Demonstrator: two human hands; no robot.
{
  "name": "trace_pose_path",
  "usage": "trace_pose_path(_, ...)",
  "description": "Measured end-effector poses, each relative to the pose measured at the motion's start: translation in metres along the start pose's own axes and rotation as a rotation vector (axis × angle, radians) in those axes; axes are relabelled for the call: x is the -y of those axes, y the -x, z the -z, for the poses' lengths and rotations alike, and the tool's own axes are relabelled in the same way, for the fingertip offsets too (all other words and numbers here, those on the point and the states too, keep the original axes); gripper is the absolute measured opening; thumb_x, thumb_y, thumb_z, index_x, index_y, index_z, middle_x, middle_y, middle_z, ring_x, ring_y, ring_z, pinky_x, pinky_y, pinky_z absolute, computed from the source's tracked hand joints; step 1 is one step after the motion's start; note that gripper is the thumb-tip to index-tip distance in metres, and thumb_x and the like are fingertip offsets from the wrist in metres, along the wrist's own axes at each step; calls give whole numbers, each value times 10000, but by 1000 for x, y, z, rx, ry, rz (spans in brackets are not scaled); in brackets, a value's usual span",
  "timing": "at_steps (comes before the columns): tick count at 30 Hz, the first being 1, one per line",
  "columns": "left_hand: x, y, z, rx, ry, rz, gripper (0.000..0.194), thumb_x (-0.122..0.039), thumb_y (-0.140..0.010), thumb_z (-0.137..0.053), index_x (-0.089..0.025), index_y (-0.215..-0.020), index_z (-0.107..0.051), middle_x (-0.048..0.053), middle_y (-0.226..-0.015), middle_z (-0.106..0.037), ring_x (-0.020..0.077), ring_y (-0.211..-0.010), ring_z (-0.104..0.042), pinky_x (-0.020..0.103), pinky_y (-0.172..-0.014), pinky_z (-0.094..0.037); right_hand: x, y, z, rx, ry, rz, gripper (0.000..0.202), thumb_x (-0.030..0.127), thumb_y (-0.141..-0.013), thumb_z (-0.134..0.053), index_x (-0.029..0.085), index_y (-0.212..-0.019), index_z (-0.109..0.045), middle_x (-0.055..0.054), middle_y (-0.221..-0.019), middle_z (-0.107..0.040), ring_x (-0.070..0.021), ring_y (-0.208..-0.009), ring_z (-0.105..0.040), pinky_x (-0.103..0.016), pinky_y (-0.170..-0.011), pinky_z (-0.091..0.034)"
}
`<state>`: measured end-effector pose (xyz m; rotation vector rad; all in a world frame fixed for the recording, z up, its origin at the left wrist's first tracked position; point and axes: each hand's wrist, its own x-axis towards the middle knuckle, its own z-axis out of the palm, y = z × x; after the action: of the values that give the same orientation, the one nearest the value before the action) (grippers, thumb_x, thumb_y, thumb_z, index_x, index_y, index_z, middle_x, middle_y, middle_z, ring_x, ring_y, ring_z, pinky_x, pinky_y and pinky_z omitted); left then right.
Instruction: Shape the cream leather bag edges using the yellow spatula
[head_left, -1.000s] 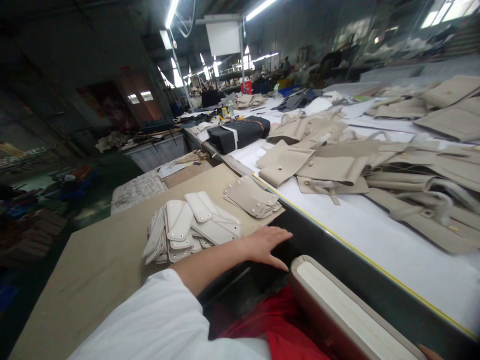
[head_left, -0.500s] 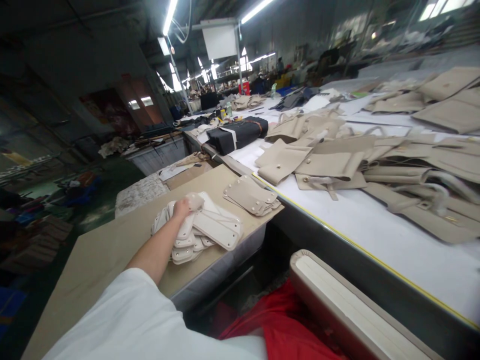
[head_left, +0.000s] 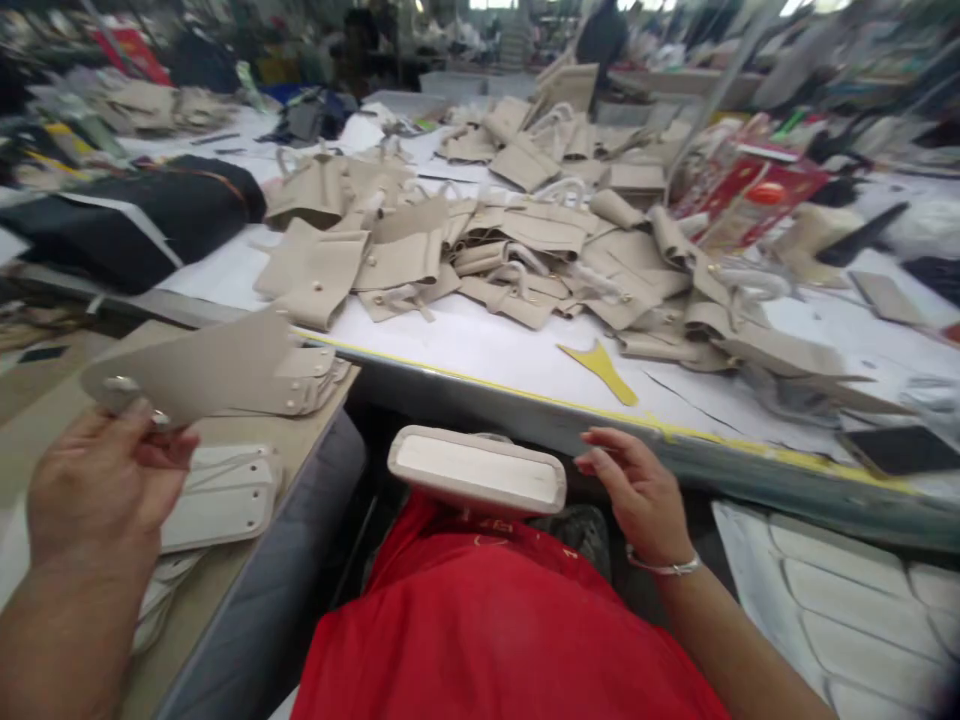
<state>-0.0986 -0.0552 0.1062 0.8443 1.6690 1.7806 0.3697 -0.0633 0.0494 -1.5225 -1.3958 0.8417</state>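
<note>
Beige panel (head_left: 202, 365) now lifted; left fingers (head_left: 127, 430) apparently pinching.

- From my remote feed, I read this as a bag-making workshop.
- Twelve o'clock: I see a long worktable (head_left: 495, 350) heaped with beige bag pieces (head_left: 525, 232), some with handles and metal fittings.
- Nine o'clock: studded panels (head_left: 322, 378) stacked on a side board (head_left: 232, 431).
- Ten o'clock: a strapped black bundle (head_left: 202, 205) on that table.
- Four o'clock: cream pieces (head_left: 855, 598) laid in rows.
</note>
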Motion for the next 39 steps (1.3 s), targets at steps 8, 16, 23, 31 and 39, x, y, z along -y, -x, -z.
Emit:
trace_pose_path(8,49,116,-112,618,23,437,350,-380,-644,-730,-165,-896,-617,-17,-681,-523,63,-478,-448,131,-297,-360,-1,20,-9,484,-305,-381,433,498,-823,-493,199,-1130,-549,-65,-1066,-608,-193,-925,-581,-310,-793,-473)
trace_pose_path(16,64,113,-106,569,-139,414,396,-423,-665,-701,-167,-955,-615,13,-829,-548,110,-646,-500,137,-355,-391,-7,38,-3,560,-676,-582,515,625,-800,-437,169,-986,-587,-45,-855,-620,-150,-742,-573,-279,-683,-466)
trace_pose_path(23,66,122,-115,532,-226,431,351,-473,-680,-655,-187,-881,-621,-17,-714,-547,101,-566,-439,181,-402,-351,-20,26,-5,485,-269,-462,363,505,-749,-586,147,-807,-564,-9,-722,-601,-127,-657,-562,-241,-642,-467)
trace_pose_path(31,86,92,-112,617,-622,222,370,-516,-712,-610,-174,-848,-648,-30,-550,-500,95,-487,-385,188,-434,-279,-29,-3,-1,383,385,-211,391,489,-806,-496,173,-579,-459,40,-496,-458,-73,-449,-408,-195,-423,-258)
trace_pose_path(39,104,81,-114,559,-566,355,430,-486,-615,-702,-159,-889,-653,-11,-636,-578,87,-494,-426,166,-420,-307,-35,-8,-3,424,-80,-523,303,427,-781,-549,157,-656,-489,50,-488,-499,-53,-349,-451,-150,-336,-321)
